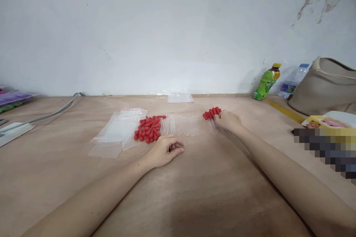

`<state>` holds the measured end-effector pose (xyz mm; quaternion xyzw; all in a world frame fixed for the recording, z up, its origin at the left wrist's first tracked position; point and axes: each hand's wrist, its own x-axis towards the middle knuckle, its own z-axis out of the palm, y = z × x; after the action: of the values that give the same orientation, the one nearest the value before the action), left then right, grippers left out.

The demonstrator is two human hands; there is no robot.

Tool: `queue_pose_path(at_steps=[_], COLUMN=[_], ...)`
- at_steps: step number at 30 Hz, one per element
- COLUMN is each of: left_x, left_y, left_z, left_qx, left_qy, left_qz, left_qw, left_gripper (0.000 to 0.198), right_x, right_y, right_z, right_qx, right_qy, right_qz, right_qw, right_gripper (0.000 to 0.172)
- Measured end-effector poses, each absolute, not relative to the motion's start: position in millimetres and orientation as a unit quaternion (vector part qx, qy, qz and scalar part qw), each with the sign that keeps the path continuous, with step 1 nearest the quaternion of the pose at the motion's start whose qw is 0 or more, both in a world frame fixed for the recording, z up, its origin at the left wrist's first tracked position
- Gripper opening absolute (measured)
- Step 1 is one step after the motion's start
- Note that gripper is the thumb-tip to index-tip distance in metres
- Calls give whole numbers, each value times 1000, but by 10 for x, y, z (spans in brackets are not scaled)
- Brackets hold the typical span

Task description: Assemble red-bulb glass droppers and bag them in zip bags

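My left hand (164,150) rests on the wooden table (194,192) with its fingers curled loosely inward; nothing shows in it. Just beyond it lies a pile of red rubber bulbs (148,129) beside a row of clear glass dropper tubes (180,124). My right hand (227,121) lies farther right, fingers closed over a bunch of assembled droppers with red bulbs (211,113) sticking out to the left. A stack of clear zip bags (118,133) lies left of the red bulbs.
Another clear bag (180,98) lies by the white wall. A green drink bottle (266,82), a water bottle (293,80) and a beige bag (326,87) stand at the back right. A grey cable (52,113) and a purple tray (12,99) are at the left.
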<state>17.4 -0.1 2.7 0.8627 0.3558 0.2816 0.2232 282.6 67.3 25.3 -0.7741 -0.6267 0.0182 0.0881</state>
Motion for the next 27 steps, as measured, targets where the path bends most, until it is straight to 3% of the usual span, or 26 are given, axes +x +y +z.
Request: queue_pose_path(at_steps=[9,19,27], left_x=[176,178,175], left_y=[-10,-5,7], left_z=[28,20,16], left_qx=[862,864,868], left_qy=[348,345,344], left_qz=[288,286,283], left_qw=[229,227,220], left_gripper=[15,15,15], right_x=[2885,2608,2247], right_y=[676,588,738], right_z=[244,186,200], right_qx=[-762,-713,-733], right_qy=[-646,-681,-677], right_qz=[12,-59,-3], right_qw=[55,156,64], right_gripper=[42,36,29])
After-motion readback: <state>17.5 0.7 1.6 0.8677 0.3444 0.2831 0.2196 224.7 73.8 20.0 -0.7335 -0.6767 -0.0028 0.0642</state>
